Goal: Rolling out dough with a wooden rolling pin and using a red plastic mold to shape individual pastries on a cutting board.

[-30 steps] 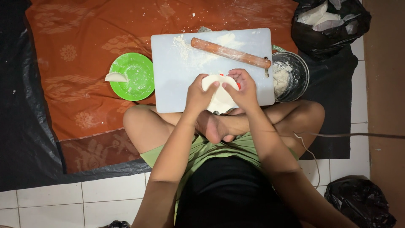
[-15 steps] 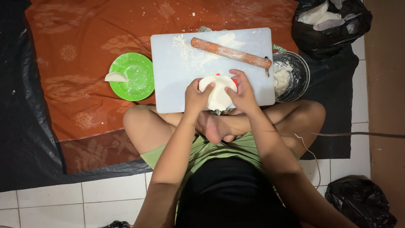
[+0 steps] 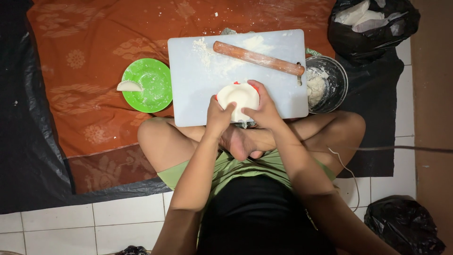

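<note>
Head view: my left hand [image 3: 220,113] and right hand [image 3: 264,109] clamp the dough round [image 3: 238,97] at the cutting board [image 3: 198,94]'s near edge; black bags [image 3: 373,21] sit right.

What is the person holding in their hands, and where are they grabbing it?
A round white dough disc on something red, barely visible. The left hand grips its left edge, thumb on top; the right hand cups its right edge, above the white cutting board.

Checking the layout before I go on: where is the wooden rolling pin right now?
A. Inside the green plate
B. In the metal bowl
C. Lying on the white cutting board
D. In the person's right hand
C: the rolling pin lies slantwise on the floured cutting board, untouched, while both hands hold the dough round.
</note>
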